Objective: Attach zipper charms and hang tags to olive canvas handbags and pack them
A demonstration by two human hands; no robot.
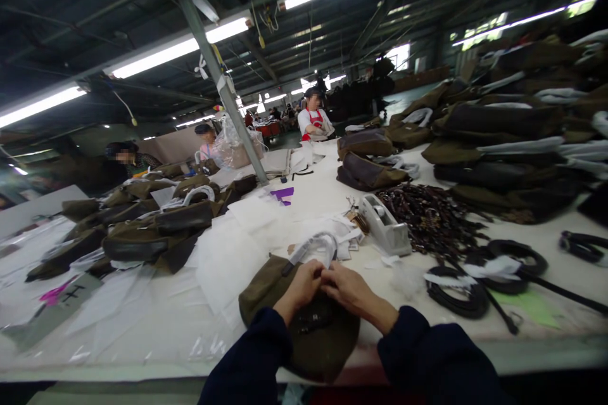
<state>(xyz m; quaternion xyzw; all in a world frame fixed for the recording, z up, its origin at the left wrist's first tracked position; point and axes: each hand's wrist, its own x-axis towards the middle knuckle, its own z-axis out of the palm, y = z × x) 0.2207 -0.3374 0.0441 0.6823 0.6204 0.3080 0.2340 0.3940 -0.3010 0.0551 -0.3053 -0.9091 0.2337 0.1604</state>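
Navy sleeves (247, 360) at the near edge of the bench (579, 322), reaching in over an olive bag (304, 329) lying flat there, directly under both hands. Left hand (299, 284) closed, its fingers pressed against those of the right hand (354, 291), equally closed; whatever lies pinched between them hidden, too covered to tell. White-wrapped handle (313, 245) arching just beyond the knuckles.

Far left, a grey card (52, 302) with a pink mark on plastic sheeting. Next, a heap of olive bags (142, 227) with wrapped handles, beside loose white tissue sheets (228, 265). Behind these, a seated co-worker (128, 161) and a second one in pink (205, 145). Farther along, a purple scrap (282, 194) on the bench, and a standing person in a red apron (313, 120) at the far end. Rightward, a grey tape dispenser (384, 226), a tangled pile of dark fittings (427, 221), coiled black straps (458, 294), and tall stacks of bags (503, 132).
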